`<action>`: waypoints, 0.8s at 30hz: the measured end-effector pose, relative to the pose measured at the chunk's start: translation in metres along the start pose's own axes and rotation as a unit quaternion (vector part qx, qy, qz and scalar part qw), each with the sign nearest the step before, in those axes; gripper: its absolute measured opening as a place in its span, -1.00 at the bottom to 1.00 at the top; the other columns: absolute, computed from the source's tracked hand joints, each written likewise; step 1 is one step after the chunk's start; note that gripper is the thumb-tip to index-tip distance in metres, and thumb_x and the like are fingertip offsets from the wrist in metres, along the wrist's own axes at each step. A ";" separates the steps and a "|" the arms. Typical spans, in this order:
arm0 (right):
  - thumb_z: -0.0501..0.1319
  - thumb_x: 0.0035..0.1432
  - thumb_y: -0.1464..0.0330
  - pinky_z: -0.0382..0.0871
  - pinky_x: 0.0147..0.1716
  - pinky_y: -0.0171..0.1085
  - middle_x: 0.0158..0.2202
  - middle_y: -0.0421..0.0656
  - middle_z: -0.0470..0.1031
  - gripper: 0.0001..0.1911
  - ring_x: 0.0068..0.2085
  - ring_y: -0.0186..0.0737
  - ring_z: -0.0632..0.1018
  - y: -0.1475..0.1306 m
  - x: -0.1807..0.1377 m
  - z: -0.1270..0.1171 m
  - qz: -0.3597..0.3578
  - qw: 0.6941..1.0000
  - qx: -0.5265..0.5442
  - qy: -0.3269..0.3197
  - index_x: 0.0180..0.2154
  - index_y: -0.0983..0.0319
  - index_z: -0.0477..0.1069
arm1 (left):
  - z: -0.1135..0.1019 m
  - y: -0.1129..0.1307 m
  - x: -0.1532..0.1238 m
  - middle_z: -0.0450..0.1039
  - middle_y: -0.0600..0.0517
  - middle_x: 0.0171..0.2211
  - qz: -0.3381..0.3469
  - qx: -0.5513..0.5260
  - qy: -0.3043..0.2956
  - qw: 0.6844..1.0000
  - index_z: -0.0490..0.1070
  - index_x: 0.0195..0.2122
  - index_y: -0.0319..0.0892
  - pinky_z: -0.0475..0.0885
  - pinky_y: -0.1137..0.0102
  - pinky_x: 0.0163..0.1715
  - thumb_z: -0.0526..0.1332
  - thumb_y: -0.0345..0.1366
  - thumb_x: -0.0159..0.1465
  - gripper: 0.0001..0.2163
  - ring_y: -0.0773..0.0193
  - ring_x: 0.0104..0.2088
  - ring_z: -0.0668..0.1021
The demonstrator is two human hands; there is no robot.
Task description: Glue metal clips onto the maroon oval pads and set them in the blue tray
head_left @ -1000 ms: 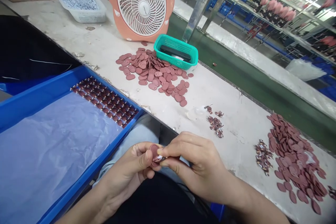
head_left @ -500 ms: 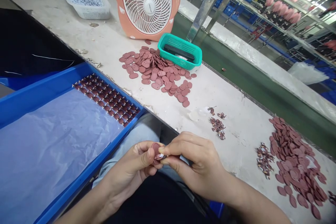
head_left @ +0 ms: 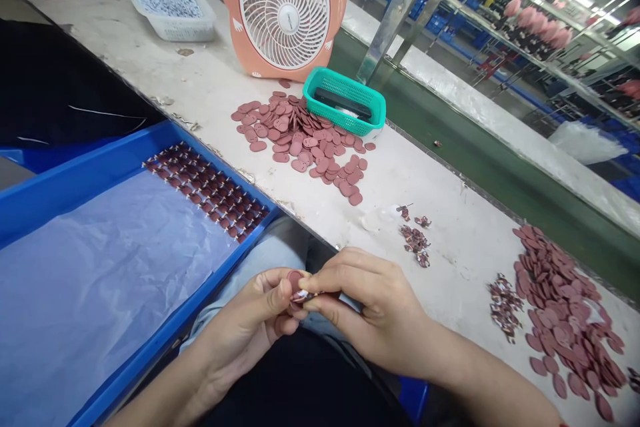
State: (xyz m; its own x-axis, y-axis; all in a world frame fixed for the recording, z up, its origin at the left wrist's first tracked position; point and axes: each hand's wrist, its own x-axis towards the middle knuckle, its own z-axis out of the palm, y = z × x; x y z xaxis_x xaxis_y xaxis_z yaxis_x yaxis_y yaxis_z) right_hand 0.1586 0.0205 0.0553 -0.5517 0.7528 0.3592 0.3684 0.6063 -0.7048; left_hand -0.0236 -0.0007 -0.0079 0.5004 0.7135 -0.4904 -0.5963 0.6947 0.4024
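Both hands meet over my lap at the near edge of the bench. My left hand [head_left: 255,323] pinches a small dark-red oval piece [head_left: 295,278] between thumb and fingers. My right hand [head_left: 367,310] is closed on a tiny shiny part [head_left: 301,295] pressed against that oval piece. A blue tray [head_left: 55,193] lined with pale plastic film lies to my left, with rows of finished dark-red pieces [head_left: 207,190] along its far end.
Heaps of red oval pieces lie at the bench middle [head_left: 303,143] and at the right [head_left: 567,310]. Small piles of shiny parts [head_left: 415,240] [head_left: 503,303] sit between them. A pink fan [head_left: 283,7], a green basket [head_left: 345,103] and a white basket [head_left: 170,3] stand farther back.
The hands stay together on the same piece, with only slight finger movement. The view has shifted a little, so everything on the bench sits slightly more to the right.
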 end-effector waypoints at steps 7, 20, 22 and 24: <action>0.35 0.23 0.27 0.50 -0.24 -0.29 -0.22 -0.13 0.58 -0.58 -0.24 -0.25 0.56 -0.006 0.002 -0.006 0.022 0.999 -0.019 -0.026 0.09 0.21 0.40 | -0.005 0.000 -0.001 0.52 0.06 -0.50 -0.004 -0.004 -0.007 1.000 0.65 -0.39 -0.20 0.42 0.68 -0.61 0.54 -0.19 0.02 -0.78 0.47 -0.54 0.50; 0.30 0.27 0.42 0.38 -0.44 -0.42 -0.34 -0.19 0.52 -0.78 -0.38 -0.38 0.49 -0.003 0.007 0.005 0.101 0.994 0.048 -0.005 -0.04 0.19 0.55 | -0.021 0.005 0.004 0.47 0.06 -0.43 -0.010 -0.021 -0.025 0.999 0.63 -0.36 -0.18 0.38 0.66 -0.64 0.52 -0.13 0.03 -0.74 0.45 -0.49 0.45; 0.29 0.27 0.42 0.38 -0.43 -0.42 -0.38 -0.20 0.52 -0.79 -0.39 -0.37 0.49 -0.003 0.010 0.006 0.098 0.994 0.047 -0.003 -0.06 0.19 0.56 | -0.020 0.008 0.002 0.46 0.05 -0.44 -0.006 -0.012 -0.028 1.000 0.64 -0.36 -0.19 0.38 0.67 -0.64 0.54 -0.10 0.00 -0.71 0.44 -0.49 0.43; 0.29 0.27 0.44 0.39 -0.44 -0.42 -0.39 -0.21 0.53 -0.80 -0.39 -0.37 0.50 -0.003 0.012 0.008 0.093 0.994 0.050 0.005 -0.08 0.20 0.57 | -0.019 0.012 0.002 0.47 0.04 -0.44 -0.002 -0.005 -0.029 1.000 0.64 -0.35 -0.19 0.38 0.67 -0.64 0.55 -0.08 -0.04 -0.67 0.44 -0.49 0.43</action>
State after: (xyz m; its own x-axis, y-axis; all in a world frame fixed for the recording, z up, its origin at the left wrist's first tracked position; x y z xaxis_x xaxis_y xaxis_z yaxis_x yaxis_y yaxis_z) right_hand 0.1447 0.0261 0.0568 -0.4736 0.8522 0.2224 0.3875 0.4283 -0.8164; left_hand -0.0415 0.0073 -0.0185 0.5392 0.7144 -0.4460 -0.5998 0.6975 0.3921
